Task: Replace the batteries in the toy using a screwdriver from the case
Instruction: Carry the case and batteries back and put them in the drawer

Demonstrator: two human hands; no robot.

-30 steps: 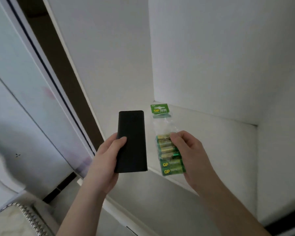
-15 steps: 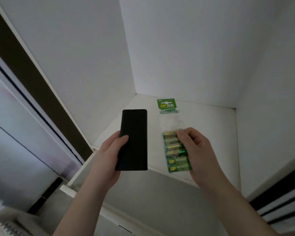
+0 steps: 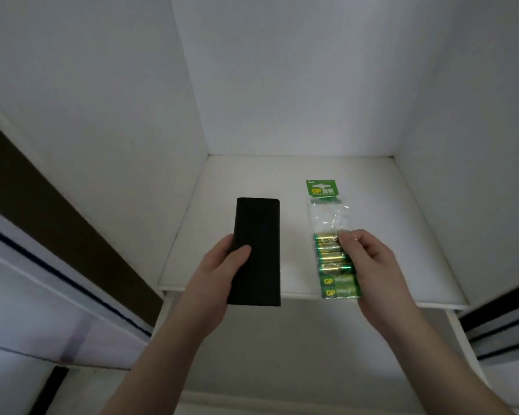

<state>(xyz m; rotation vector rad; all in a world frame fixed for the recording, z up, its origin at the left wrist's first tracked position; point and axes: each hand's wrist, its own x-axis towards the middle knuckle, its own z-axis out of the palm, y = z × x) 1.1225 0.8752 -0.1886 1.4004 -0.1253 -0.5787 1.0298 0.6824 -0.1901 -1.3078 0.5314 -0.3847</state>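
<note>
Here, the black case point(image 3: 256, 253) sits upright in my left hand point(image 3: 219, 275), thumb curled across its front, held above the front edge of the white shelf point(image 3: 402, 223). Just to its right, my right hand point(image 3: 372, 265) pinches the green battery pack point(image 3: 331, 244), its hang tab pointing away from me.

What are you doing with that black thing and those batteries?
A person stands at a white shelf inside a cupboard, with something in each hand. The left hand grips a flat black case by its lower end. The right hand pinches a clear pack of green and gold batteries with a green label on top. Both are held just over the shelf. The case is closed, and no toy or screwdriver is in sight.
</note>
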